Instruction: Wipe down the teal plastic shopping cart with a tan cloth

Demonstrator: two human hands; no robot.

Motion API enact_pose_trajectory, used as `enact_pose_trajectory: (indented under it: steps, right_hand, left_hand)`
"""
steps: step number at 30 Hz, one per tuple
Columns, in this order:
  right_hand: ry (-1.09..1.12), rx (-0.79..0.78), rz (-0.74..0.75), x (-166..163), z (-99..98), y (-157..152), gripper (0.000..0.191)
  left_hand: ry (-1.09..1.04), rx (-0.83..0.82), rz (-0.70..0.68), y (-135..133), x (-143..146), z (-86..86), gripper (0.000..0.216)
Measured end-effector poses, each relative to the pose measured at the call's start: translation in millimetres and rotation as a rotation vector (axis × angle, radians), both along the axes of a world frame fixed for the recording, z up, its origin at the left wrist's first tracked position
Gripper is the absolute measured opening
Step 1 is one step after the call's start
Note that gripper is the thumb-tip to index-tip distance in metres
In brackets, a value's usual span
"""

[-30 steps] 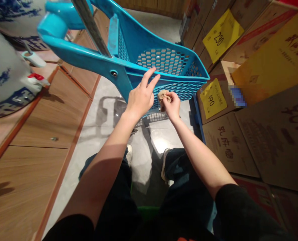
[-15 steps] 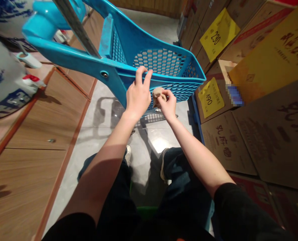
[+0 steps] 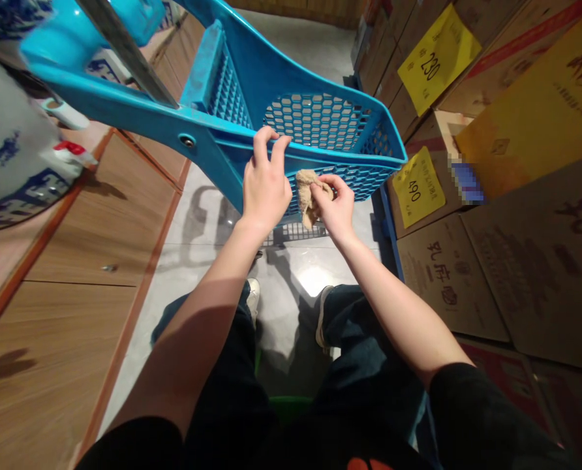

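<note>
In front of me stands a blue plastic shopping basket with honeycomb-patterned walls and a metal handle bar. My left hand grips the near rim, its fingers hooked over the top edge. Just right of it, my right hand pinches a crumpled tan cloth against the outside of the basket's near wall. Part of the cloth hangs below the fingers. The thumb side of my left hand is partly hidden.
Stacked cardboard boxes with yellow price signs line the right side. Wooden cabinets run along the left, with a blue-and-white ceramic jar on top. Grey floor tiles lie between them.
The cloth has opened out and hangs lower, and my right hand has shifted slightly right. My left hand stays on the rim while the view has moved a little.
</note>
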State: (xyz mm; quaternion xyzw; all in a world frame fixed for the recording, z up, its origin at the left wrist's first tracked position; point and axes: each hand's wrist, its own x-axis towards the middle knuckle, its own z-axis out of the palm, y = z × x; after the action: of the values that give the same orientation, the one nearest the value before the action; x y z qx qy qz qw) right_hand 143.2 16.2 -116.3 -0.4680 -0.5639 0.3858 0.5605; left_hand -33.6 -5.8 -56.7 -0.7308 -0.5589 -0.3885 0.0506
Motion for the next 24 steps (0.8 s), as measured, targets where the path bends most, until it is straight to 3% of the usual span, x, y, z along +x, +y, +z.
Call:
enact_pose_trajectory:
  steps: [2,6,8,15,18,21,24]
  right_hand:
    - [0.005,-0.102,-0.002,-7,-11.5,-2,0.028]
    - [0.101,-0.49,-0.045,-28,-41.5,-9,0.025]
    - [0.195,-0.592,-0.067,-35,-44.7,-12,0.027]
    - [0.353,-0.285,0.015,-27,-7.7,-7,0.026]
    - [0.439,-0.467,-0.018,-31,-11.4,-9,0.014]
    - [0.529,-0.735,-0.077,-41,-20.3,-12,0.016]
    - [0.578,-0.776,-0.061,-44,-13.9,-11,0.015]
  left_hand:
    - [0.002,0.019,-0.009,-2,-6,-2.7,0.072]
    - [-0.037,-0.013,-0.049,-4,-14,-4.3,0.074]
    - [-0.054,-0.042,-0.052,-6,-15,-2.7,0.073]
    - [0.038,-0.12,0.032,-12,-11,6.3,0.074]
    - [0.045,-0.116,0.043,-11,-11,3.9,0.076]
    - [0.018,-0.123,0.036,-10,-10,0.7,0.077]
    - [0.002,-0.145,0.039,-11,-8,0.6,0.077]
